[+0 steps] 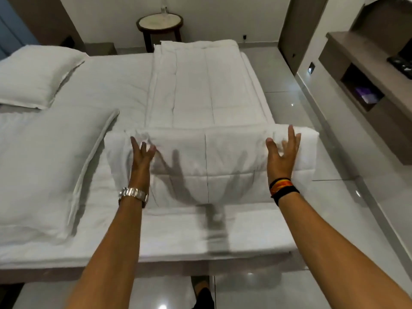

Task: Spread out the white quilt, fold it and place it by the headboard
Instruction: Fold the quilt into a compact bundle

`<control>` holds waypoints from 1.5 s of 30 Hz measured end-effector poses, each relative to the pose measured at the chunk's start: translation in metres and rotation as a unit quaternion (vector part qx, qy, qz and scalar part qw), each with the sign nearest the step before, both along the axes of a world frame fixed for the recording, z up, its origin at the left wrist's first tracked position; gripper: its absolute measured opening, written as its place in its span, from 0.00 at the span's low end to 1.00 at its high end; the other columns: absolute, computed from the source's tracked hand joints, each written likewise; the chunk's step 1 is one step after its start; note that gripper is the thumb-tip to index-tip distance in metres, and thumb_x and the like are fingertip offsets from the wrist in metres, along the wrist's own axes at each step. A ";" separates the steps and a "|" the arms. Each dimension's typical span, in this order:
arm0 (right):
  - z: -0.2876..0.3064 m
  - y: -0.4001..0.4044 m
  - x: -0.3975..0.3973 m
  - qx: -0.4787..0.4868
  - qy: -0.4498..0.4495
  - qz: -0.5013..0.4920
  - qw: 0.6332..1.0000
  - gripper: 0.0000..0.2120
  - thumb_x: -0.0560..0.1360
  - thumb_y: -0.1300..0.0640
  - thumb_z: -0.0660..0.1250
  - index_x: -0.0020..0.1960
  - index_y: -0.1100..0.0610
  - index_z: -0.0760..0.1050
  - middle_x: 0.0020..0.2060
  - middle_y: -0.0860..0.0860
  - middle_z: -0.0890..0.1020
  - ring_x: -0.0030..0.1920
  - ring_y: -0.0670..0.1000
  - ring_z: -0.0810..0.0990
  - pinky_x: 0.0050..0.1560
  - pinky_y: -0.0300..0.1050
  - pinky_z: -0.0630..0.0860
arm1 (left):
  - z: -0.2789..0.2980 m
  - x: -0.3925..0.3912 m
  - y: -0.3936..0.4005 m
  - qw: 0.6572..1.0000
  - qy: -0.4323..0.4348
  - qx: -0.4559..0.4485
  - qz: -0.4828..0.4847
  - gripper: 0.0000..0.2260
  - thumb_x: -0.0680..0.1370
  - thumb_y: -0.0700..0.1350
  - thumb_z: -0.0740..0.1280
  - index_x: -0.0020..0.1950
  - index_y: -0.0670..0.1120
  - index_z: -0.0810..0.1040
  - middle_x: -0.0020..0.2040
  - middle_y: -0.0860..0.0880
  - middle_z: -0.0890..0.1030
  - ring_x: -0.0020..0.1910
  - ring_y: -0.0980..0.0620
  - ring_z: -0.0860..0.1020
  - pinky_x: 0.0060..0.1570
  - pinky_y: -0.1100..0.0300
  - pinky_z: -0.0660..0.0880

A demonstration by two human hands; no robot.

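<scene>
The white quilt (pixel 207 97) lies as a long folded strip across the right part of the bed (pixel 111 90), running away from me. Its near end is doubled over into a thick fold (pixel 223 157) close to the bed's near edge. My left hand (pixel 141 156) rests flat on the left part of that fold, fingers spread. My right hand (pixel 282 152) presses on the right part of it, fingers apart, holding nothing. The fold's right end overhangs the bed's right side.
Two white pillows lie at the left, one far (pixel 33 76) and one near (pixel 44 175). A round side table (pixel 159 24) stands beyond the bed. A wall unit with shelves (pixel 367 81) lines the right, with tiled floor (pixel 312 241) between it and the bed.
</scene>
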State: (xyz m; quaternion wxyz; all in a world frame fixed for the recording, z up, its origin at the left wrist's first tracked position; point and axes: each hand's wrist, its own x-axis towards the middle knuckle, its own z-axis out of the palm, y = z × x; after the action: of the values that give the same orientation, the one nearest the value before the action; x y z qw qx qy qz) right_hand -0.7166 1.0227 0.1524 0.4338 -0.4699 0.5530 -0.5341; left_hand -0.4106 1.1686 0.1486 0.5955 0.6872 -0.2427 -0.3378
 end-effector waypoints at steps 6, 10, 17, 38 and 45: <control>-0.114 -0.016 0.017 0.254 0.089 -0.076 0.960 0.41 0.78 0.42 0.71 0.83 0.39 0.52 0.83 0.58 0.39 0.83 0.57 0.46 0.81 0.57 0.55 | -0.123 -0.013 -0.018 0.953 0.033 0.261 0.154 0.50 0.70 0.78 0.61 0.84 0.61 0.41 0.85 0.41 0.40 0.84 0.37 0.44 0.79 0.39 0.48; -0.155 -0.067 0.039 0.369 0.031 -0.098 0.924 0.59 0.66 0.27 0.73 0.78 0.29 0.32 0.82 0.57 0.34 0.82 0.65 0.47 0.69 0.75 0.68 | -0.175 0.002 -0.060 0.923 0.233 0.188 0.242 0.67 0.59 0.78 0.74 0.80 0.63 0.30 0.86 0.46 0.47 0.82 0.39 0.58 0.76 0.33 0.61; -0.180 -0.136 0.099 0.376 0.080 -0.201 0.901 0.70 0.61 0.38 0.84 0.82 0.38 0.34 0.81 0.65 0.45 0.80 0.65 0.58 0.74 0.66 0.63 | -0.191 0.026 -0.156 0.853 0.249 0.159 0.429 0.64 0.67 0.50 0.84 0.84 0.49 0.37 0.83 0.45 0.54 0.78 0.48 0.62 0.77 0.47 0.61; -0.135 0.140 -0.028 0.314 -0.052 -0.177 0.931 0.56 0.67 0.62 0.83 0.82 0.40 0.52 0.73 0.59 0.71 0.68 0.63 0.74 0.68 0.56 0.71 | -0.111 -0.081 0.106 0.871 0.215 0.177 0.405 0.50 0.69 0.37 0.82 0.81 0.45 0.53 0.78 0.42 0.66 0.75 0.42 0.68 0.76 0.50 0.61; -0.103 0.277 -0.105 0.382 0.039 -0.146 0.912 0.58 0.69 0.57 0.82 0.81 0.35 0.44 0.72 0.70 0.68 0.66 0.70 0.74 0.67 0.69 0.72 | -0.180 -0.122 0.236 0.811 0.401 0.195 0.380 0.67 0.52 0.59 0.84 0.82 0.39 0.54 0.82 0.39 0.60 0.79 0.39 0.64 0.79 0.41 0.60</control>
State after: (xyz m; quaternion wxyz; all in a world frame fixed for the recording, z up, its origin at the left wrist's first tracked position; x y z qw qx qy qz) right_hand -0.8212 1.3002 0.0490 0.4754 -0.2026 0.7937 -0.3211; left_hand -0.5322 1.4049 -0.0314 0.5747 0.6299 0.3686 -0.3702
